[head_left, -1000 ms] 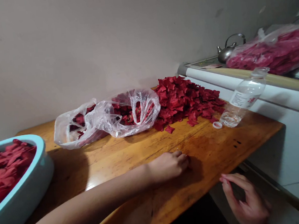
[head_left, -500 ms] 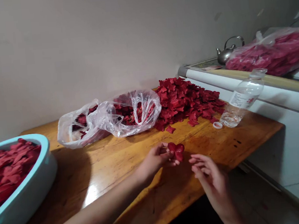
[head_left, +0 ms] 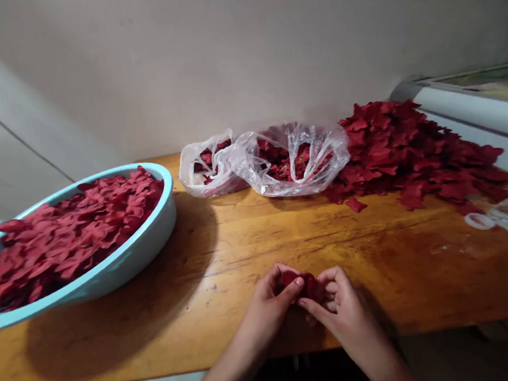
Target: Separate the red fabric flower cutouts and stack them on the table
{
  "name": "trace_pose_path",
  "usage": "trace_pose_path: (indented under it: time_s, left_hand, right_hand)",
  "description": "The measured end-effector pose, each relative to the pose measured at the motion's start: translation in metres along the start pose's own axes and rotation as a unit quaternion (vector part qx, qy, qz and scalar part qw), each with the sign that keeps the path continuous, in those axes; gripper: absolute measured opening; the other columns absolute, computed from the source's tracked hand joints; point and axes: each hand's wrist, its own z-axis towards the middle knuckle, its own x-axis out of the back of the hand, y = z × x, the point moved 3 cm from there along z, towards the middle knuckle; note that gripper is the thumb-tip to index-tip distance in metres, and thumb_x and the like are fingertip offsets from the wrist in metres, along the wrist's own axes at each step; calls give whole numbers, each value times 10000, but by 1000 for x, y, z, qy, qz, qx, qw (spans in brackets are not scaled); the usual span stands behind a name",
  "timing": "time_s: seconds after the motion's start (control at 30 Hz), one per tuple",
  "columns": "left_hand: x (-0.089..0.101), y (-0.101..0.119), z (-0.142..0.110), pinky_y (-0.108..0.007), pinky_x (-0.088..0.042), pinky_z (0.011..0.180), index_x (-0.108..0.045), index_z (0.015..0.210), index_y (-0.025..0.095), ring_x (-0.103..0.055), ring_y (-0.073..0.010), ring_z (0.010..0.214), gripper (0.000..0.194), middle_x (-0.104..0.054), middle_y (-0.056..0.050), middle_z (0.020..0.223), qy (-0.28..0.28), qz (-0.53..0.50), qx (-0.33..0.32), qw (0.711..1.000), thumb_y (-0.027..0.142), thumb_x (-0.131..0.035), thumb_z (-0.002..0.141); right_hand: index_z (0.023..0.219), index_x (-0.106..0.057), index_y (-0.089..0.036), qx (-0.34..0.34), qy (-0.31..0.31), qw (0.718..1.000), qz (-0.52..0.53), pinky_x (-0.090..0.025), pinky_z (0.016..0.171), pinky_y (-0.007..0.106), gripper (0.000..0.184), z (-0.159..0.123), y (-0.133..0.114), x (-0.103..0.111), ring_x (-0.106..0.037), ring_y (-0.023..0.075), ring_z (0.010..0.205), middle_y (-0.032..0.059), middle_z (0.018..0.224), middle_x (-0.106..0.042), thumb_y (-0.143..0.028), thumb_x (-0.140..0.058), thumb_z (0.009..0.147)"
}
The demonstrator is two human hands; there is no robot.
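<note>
No lettering, label, brand, number or sign can be read anywhere: none on the blue basin [head_left: 152,248], the clear plastic bags [head_left: 291,163] or the wooden tabletop [head_left: 241,245].

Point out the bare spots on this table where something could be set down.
Bare wood on the table lies between the blue basin, the plastic bags and both hands; another patch runs right of the right hand. The back right is crowded with the red petal pile.

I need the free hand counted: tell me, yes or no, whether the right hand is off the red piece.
No: the right hand and the left hand both pinch the small red piece between their fingertips above the wooden table.
</note>
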Motion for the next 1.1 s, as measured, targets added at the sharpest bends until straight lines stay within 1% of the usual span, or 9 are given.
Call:
trace_pose_path:
  time_s: [0.07, 0.23, 0.4, 0.63, 0.77, 0.83, 0.9, 0.97, 1.1]
  left_hand:
    - [2, -3, -2, -248, -443, 684, -476, 784, 166, -573, -120, 701, 209, -606, -3, 740, 32, -23, -13, 999, 315, -623, 771]
    - [1, 0, -3, -232, -421, 616, -458, 806, 176, -551, -104, 612, 187, -574, 23, 692, 36, -16, -15, 999, 290, -605, 780]
    - [3, -1, 0, -209, -371, 567, -583, 791, 141, -474, -92, 587, 182, -547, 20, 662, 20, 80, -14, 997, 319, -551, 811]
    - [2, 10, 1, -218, -349, 550, -516, 588, 157, -462, -110, 553, 274, -513, 26, 552, 48, 222, -16, 974, 337, -590, 781]
    - [-1, 14, 0, -219, -373, 596, -526, 639, 157, -485, -118, 603, 259, -538, 13, 611, 7, 234, -28, 972, 321, -516, 839]
    - [0, 14, -1, -226, -399, 668, -569, 763, 150, -517, -130, 692, 198, -577, -7, 724, -21, 214, -34, 976, 302, -485, 859]
    - [3, 12, -1, -235, -408, 698, -579, 858, 147, -523, -136, 727, 193, -583, -15, 778, -21, 197, -31, 980, 299, -460, 870]
    - [8, 10, -1, -233, -398, 659, -578, 813, 143, -502, -131, 677, 238, -557, -6, 712, -4, 203, -18, 979, 326, -439, 880]
    - [14, 8, -1, -222, -350, 564, -530, 648, 154, -447, -116, 588, 309, -502, 18, 603, 31, 213, -4, 977, 391, -495, 844]
  right_hand:
    - [866, -411, -225, 5, 4, 1000, -9, -493, 488, 233, 443, -1, -5, 1, -591, 118, 522, -34, 695, -573, -464, -725, 665]
    - [940, -485, -205, 31, 5, 998, -51, -514, 528, 242, 388, 3, -15, 12, -603, 147, 623, -5, 725, -547, -495, -645, 738]
    - [900, -554, -196, 30, -4, 996, -80, -518, 518, 227, 312, 4, -13, 17, -599, 134, 602, 0, 735, -564, -474, -614, 771]
    - [952, -578, -210, 30, -44, 993, -105, -527, 719, 275, 246, 3, -17, 12, -640, 178, 817, 41, 907, -646, -412, -594, 813]
    - [787, -575, -200, 26, -46, 991, -120, -507, 667, 251, 218, 9, -16, 11, -633, 162, 734, 13, 760, -645, -414, -574, 826]
    - [738, -531, -201, 18, -22, 993, -116, -482, 579, 226, 243, 12, -13, 16, -594, 129, 613, -9, 672, -610, -422, -554, 837]
    - [720, -479, -209, 12, 16, 993, -118, -426, 468, 202, 263, 15, -10, 24, -515, 97, 489, -34, 608, -556, -437, -555, 830]
    - [717, -444, -219, 19, 49, 989, -137, -381, 418, 198, 276, 18, -8, 30, -461, 90, 447, -46, 584, -506, -445, -571, 810]
    - [725, -406, -237, 89, 132, 975, -152, -406, 466, 209, 302, 16, -14, 31, -448, 103, 501, -60, 615, -416, -412, -653, 740]
